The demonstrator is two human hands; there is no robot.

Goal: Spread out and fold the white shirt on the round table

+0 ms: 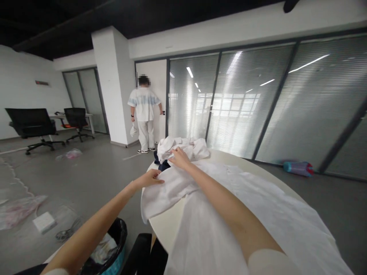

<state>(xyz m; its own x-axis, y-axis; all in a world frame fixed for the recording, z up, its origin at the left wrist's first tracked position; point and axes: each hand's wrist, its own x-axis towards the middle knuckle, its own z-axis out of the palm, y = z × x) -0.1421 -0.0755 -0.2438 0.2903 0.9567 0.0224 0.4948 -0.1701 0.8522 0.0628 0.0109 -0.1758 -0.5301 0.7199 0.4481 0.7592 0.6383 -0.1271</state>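
A large white garment (246, 206) lies spread over a round white table (164, 225). My left hand (149, 178) presses on the garment's left part near the table's far left edge, fingers flat and pinching the cloth. Farther away, my right hand (179, 156) grips a fold of the same white cloth. Just beyond my right hand sits a heap of white clothes (186, 147), with a dark blue piece (162, 165) under its left side.
A person in white (145, 114) stands at a door by the pillar, back turned. Black office chairs (31, 126) stand at far left. A bin with a black liner (110, 252) is below the table's left edge. Plastic wrap and scissors (67, 231) lie on the floor.
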